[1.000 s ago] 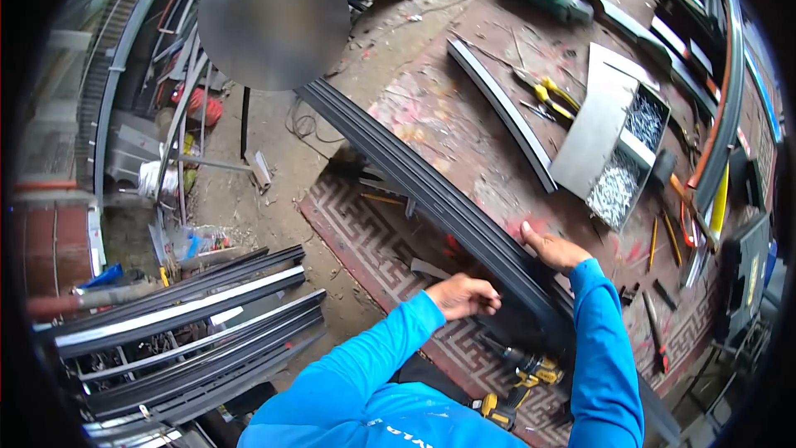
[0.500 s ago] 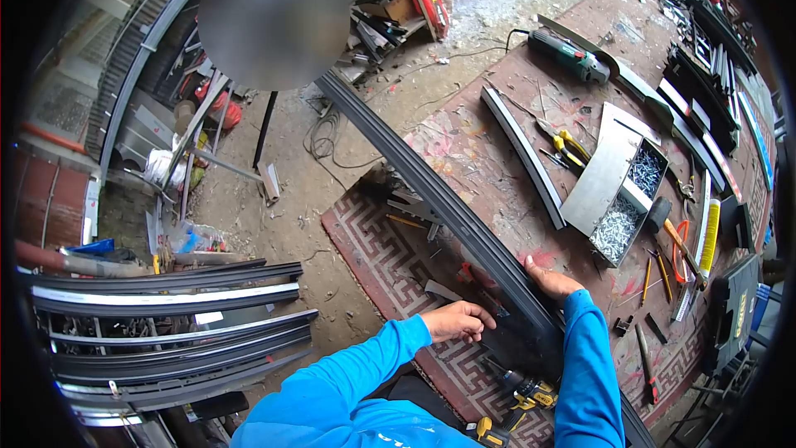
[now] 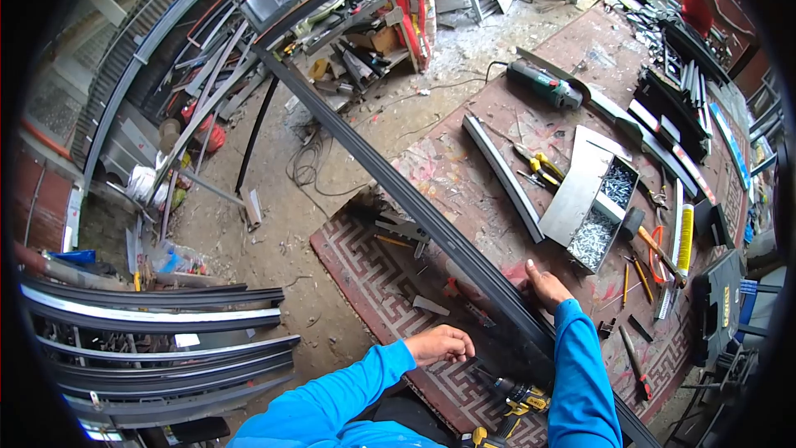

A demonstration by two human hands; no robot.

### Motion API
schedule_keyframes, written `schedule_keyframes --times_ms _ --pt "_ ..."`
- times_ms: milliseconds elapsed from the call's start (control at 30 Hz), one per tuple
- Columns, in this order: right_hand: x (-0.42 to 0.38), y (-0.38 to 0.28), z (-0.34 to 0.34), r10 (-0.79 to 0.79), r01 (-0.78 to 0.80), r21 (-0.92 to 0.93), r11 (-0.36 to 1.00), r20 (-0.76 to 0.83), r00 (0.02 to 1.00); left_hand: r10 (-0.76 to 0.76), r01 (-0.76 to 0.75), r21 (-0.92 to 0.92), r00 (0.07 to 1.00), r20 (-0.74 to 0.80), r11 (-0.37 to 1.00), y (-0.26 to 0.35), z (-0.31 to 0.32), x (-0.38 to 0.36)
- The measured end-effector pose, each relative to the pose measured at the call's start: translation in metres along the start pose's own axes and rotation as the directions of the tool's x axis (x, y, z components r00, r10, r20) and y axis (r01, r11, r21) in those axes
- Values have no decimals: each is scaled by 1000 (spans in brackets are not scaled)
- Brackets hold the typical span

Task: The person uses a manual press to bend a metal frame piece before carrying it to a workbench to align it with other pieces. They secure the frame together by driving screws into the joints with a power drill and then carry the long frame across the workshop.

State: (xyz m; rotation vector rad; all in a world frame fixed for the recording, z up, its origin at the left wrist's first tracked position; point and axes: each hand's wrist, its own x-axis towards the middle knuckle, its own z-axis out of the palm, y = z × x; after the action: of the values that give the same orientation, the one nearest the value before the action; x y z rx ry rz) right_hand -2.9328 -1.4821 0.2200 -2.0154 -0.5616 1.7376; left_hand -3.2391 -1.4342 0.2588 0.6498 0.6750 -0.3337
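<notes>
A long dark metal frame (image 3: 390, 172) slants across the view and joins another length at a far corner. My right hand (image 3: 547, 288) is at its right side near me, thumb stretched along it; the other fingers are mostly hidden against the frame. To the left of the frame, my left hand (image 3: 441, 344) is held in the air with its fingers curled together. Whatever it may hold is too small to tell. Just below the hands, a yellow-and-black cordless drill (image 3: 524, 396) lies on the patterned carpet (image 3: 373, 294) that covers the worktable.
An open metal box of screws (image 3: 590, 236) stands right of the frame. Around it lie yellow-handled pliers (image 3: 543, 168), a hammer (image 3: 655, 250), an angle grinder (image 3: 543, 85) and a light strip (image 3: 503, 178). Dark profiles (image 3: 157, 357) are stacked at lower left.
The view has shifted, showing more of the frame's far corner. My left hand has drawn slightly back from the frame with its fingers more curled. My right hand stays at the frame.
</notes>
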Motion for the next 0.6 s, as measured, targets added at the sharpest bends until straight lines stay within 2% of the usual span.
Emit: schedule_keyframes --times_ms 133,167,333,400,433,500,533,600 --pt "-26 3 -9 -74 74 -29 997 -17 997 64 -64 -2 998 -8 998 -2 16 -4" --pt "-19 16 -3 -248 246 -34 969 -102 963 67 -67 4 998 -10 998 -4 16 -1" --pt "-30 3 1 -244 222 -121 968 -210 947 121 -121 14 991 -54 993 -19 21 1" --pt "-30 3 -1 -343 273 -293 916 -219 914 117 -116 24 992 -42 993 -23 20 -8" --pt "-28 8 0 -531 300 -538 787 -345 774 78 -72 74 994 -75 995 -23 21 -13" --pt "-14 22 0 -524 328 -452 830 -427 737 26 -11 114 992 -125 993 -19 23 -29" --pt "-20 19 0 -478 255 -460 850 -470 742 -18 30 158 997 -77 987 -19 23 -34" --pt "-22 23 5 -480 170 -511 843 -570 667 109 -88 156 985 -134 984 -22 23 -40"
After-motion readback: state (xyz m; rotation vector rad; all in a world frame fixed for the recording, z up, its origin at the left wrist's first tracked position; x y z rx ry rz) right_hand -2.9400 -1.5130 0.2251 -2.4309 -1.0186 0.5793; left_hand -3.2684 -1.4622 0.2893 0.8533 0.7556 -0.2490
